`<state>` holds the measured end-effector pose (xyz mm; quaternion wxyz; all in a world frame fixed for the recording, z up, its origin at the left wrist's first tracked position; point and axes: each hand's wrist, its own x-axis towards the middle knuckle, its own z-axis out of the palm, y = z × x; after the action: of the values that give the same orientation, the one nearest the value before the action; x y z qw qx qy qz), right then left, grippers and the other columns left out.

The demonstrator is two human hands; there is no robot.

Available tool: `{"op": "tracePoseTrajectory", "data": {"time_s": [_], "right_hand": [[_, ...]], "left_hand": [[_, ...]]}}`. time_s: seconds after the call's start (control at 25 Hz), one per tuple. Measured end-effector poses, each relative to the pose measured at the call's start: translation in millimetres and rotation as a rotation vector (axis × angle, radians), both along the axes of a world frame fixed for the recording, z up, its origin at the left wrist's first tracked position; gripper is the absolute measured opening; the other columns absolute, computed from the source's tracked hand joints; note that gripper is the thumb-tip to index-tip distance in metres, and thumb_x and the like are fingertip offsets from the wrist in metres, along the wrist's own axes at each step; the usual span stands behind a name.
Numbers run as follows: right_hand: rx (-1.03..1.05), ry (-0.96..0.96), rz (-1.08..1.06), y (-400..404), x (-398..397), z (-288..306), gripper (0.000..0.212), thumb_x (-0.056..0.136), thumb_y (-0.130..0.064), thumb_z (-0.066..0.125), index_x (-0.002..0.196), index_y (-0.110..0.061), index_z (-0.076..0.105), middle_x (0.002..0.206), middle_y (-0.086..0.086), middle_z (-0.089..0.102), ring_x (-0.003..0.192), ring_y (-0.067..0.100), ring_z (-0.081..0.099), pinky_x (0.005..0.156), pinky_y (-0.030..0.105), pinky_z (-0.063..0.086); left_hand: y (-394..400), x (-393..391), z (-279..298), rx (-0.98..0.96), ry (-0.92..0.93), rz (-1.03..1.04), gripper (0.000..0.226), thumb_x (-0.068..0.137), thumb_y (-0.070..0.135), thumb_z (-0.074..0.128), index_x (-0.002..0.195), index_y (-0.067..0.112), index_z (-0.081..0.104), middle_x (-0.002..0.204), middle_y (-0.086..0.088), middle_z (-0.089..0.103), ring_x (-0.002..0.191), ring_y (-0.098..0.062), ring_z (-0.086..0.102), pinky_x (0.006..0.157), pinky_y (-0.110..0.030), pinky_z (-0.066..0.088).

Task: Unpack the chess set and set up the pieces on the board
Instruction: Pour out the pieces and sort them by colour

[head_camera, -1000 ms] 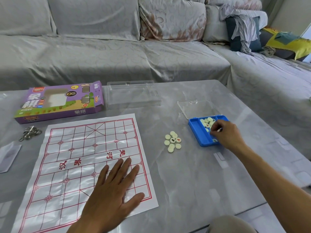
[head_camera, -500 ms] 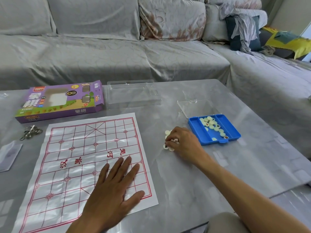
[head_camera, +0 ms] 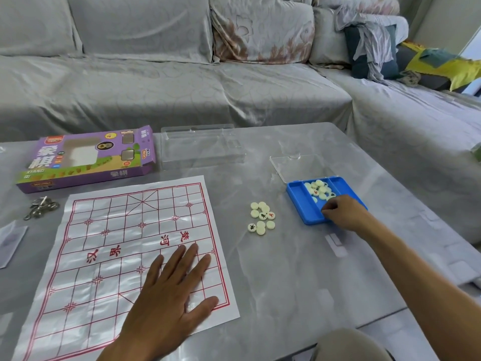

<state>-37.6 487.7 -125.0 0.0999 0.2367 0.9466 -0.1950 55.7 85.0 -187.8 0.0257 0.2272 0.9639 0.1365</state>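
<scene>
Left hand (head_camera: 171,290) lies spread flat on the paper board (head_camera: 104,256). Right of the board, right hand (head_camera: 343,213) reaches curled-fingered into the blue tray (head_camera: 304,204); any pinch is unclear.

This is a living room in a home. A long corner sofa (head_camera: 182,82) under a loose grey cover fills the back, with patterned cushions (head_camera: 260,27) leaning against it and crumpled clothes (head_camera: 369,40) and a yellow cloth (head_camera: 442,66) left at its right end. In front stands a low glossy grey coffee table (head_camera: 299,269) with a bunch of keys (head_camera: 40,207) lying on it.
</scene>
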Motion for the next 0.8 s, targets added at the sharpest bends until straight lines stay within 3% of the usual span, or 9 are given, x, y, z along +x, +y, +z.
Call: {"op": "tracePoseTrajectory", "data": {"time_s": [0.12,0.28,0.32,0.44,0.52,0.6,0.72,0.8], "right_hand": [[-0.138,0.033,-0.067,2,-2,2,0.007,0.091,-0.01,0.06,0.093,-0.014,0.066,0.105,0.005,0.063,0.096,0.019,0.055,0.078,0.029,0.044],[-0.209,0.442,-0.038,-22,8,13,0.011,0.083,-0.013,0.072,0.092,-0.018,0.068,0.092,-0.001,0.066,0.085,0.013,0.059,0.069,0.021,0.042],[-0.26,0.453,0.067,-40,12,16,0.012,0.081,-0.015,0.074,0.091,-0.02,0.069,0.087,-0.005,0.067,0.082,0.009,0.06,0.068,0.018,0.043],[-0.24,0.223,0.433,-102,27,3,0.006,0.08,-0.02,0.074,0.086,-0.022,0.072,0.084,-0.01,0.066,0.077,0.003,0.06,0.07,0.02,0.048],[-0.185,0.214,0.492,-120,28,-11,0.009,0.082,-0.03,0.073,0.084,-0.023,0.07,0.084,-0.01,0.064,0.077,0.006,0.058,0.07,0.025,0.049],[-0.19,0.366,0.379,-109,20,-16,0.014,0.087,-0.036,0.068,0.083,-0.023,0.068,0.082,-0.012,0.063,0.075,0.006,0.056,0.067,0.023,0.046],[-0.091,0.605,0.083,-63,3,-11,0.009,0.092,-0.021,0.06,0.088,-0.02,0.068,0.088,-0.007,0.067,0.077,0.008,0.056,0.073,0.026,0.047],[0.082,0.556,-0.067,-27,-9,-11,0.021,0.092,-0.011,0.051,0.102,-0.017,0.069,0.105,0.001,0.069,0.094,0.019,0.059,0.077,0.034,0.048]], "left_hand": [[1,0,1,0.019,0.004,0.009,0.077,0.076,0.088,0.0,0.146,0.056,-0.005,0.155,0.023,-0.022,0.143,-0.001,-0.025,0.117,-0.04,-0.011],[2,-2,-2,0.031,0.057,0.016,0.075,0.081,0.086,0.008,0.148,0.053,0.001,0.158,0.021,-0.015,0.147,-0.005,-0.015,0.117,-0.039,-0.006],[1,-2,-4,0.029,0.054,0.014,0.074,0.083,0.085,0.012,0.149,0.053,0.003,0.158,0.021,-0.013,0.147,-0.006,-0.013,0.116,-0.039,-0.006],[0,-5,-8,-0.074,0.043,-0.009,0.071,0.087,0.08,0.023,0.15,0.047,0.017,0.161,0.014,0.005,0.149,-0.012,-0.002,0.114,-0.039,0.005],[-1,-7,-9,-0.091,0.032,-0.026,0.072,0.088,0.077,0.029,0.149,0.04,0.029,0.159,0.006,0.023,0.147,-0.016,0.013,0.111,-0.039,0.013],[-2,-10,-14,-0.101,0.047,-0.039,0.073,0.087,0.076,0.031,0.149,0.038,0.031,0.158,0.005,0.026,0.146,-0.016,0.015,0.111,-0.039,0.014],[-2,-11,-17,-0.104,0.102,-0.046,0.073,0.087,0.077,0.032,0.148,0.037,0.034,0.158,0.005,0.028,0.145,-0.017,0.017,0.11,-0.04,0.016],[-2,-11,-17,-0.109,0.125,-0.047,0.073,0.087,0.077,0.032,0.147,0.037,0.037,0.157,0.004,0.03,0.144,-0.018,0.019,0.109,-0.04,0.018]]}}
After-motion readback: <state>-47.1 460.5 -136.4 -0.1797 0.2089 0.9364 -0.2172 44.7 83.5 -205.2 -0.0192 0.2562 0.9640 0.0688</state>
